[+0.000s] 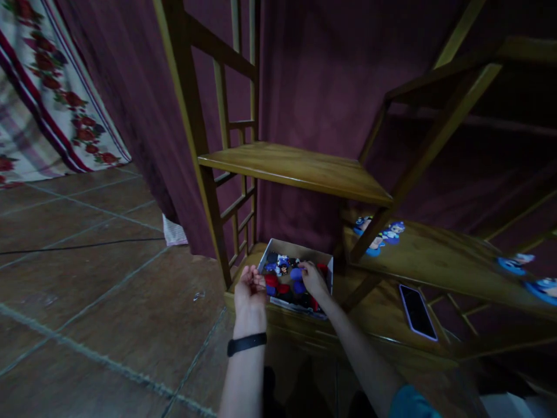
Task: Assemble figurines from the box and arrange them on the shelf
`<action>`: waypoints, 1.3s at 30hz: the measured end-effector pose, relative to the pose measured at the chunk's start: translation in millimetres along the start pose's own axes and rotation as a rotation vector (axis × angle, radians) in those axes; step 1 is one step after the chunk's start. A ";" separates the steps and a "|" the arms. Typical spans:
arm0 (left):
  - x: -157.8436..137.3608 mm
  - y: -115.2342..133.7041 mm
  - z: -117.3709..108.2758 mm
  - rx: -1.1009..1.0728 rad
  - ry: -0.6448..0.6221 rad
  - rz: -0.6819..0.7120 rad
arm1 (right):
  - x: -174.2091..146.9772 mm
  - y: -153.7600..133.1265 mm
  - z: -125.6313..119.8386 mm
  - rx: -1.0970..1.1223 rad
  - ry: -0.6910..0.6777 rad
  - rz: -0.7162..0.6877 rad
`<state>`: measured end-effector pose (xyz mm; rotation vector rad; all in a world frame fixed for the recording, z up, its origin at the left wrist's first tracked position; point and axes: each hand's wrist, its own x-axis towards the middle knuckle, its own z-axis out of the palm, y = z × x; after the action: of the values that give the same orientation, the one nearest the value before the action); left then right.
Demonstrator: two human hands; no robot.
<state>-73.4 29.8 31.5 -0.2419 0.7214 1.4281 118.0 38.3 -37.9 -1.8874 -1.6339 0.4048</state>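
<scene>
A shallow cardboard box (267, 255) sits on the lowest wooden shelf, holding small figures and red, blue and black pieces. My right hand (313, 280) reaches into it from the right, fingertips closed together beside a blue round piece (296, 273); what they pinch, if anything, is too small to tell. At the box's left front edge, my left hand (251, 285) is held palm up with loosely bent fingers, and nothing shows in it. A small blue-and-white figure (284, 264) lies inside the box, close to red pieces (270, 280).
Above the box juts a wooden shelf board (296, 165), with an upright post (187, 104) to its left. Cartoon figures (394, 230) stand on the right-hand shelf. A phone (418, 312) lies below them. A dark cable (82, 247) crosses the tiled floor.
</scene>
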 end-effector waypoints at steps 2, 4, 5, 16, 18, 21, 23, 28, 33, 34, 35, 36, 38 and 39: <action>1.4 5.7 2.6 -0.027 0.016 -0.007 | 10.5 3.8 4.3 -0.134 -0.026 0.019; 3.6 8.1 4.4 -0.045 0.020 -0.033 | 14.5 5.1 7.9 -0.266 -0.080 0.006; 4.6 8.1 5.2 -0.048 0.019 -0.045 | 14.6 4.9 9.9 -0.327 -0.107 -0.007; 12.5 1.2 16.1 -0.020 0.042 -0.078 | -0.4 -5.4 21.1 -0.419 -0.125 -0.118; 15.7 -0.6 14.8 0.005 0.027 -0.101 | 2.2 -5.7 18.7 -0.256 -0.136 -0.073; 17.7 -4.6 14.1 0.113 -0.008 -0.118 | 11.0 -11.0 10.6 0.140 -0.049 0.071; 16.4 -8.3 15.4 0.246 -0.028 -0.095 | 17.6 -21.1 1.9 0.438 0.007 0.103; 11.6 -19.4 20.6 0.501 -0.123 -0.034 | 22.5 -63.8 -21.0 0.857 -0.129 -0.015; 13.3 -23.6 21.3 0.459 -0.253 -0.017 | 24.7 -81.7 -29.0 0.873 -0.212 -0.131; 14.4 -22.3 21.0 0.438 -0.249 0.007 | 27.2 -77.4 -29.1 0.874 -0.203 -0.108; 15.7 -20.3 20.6 0.415 -0.235 0.032 | 30.0 -70.5 -28.6 0.864 -0.169 -0.075; 17.1 -17.6 20.1 0.390 -0.215 0.050 | 32.8 -61.2 -27.5 0.834 -0.117 -0.038; 20.5 -10.8 19.0 0.347 -0.176 0.072 | 36.3 -38.6 -23.1 0.719 -0.022 0.006; 22.4 -7.3 18.3 0.333 -0.161 0.081 | 36.3 -26.7 -19.7 0.653 -0.014 0.015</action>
<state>-61.4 57.0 30.6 0.1604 0.8292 1.3622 115.7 70.3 -0.6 -1.3991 -1.2797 0.8418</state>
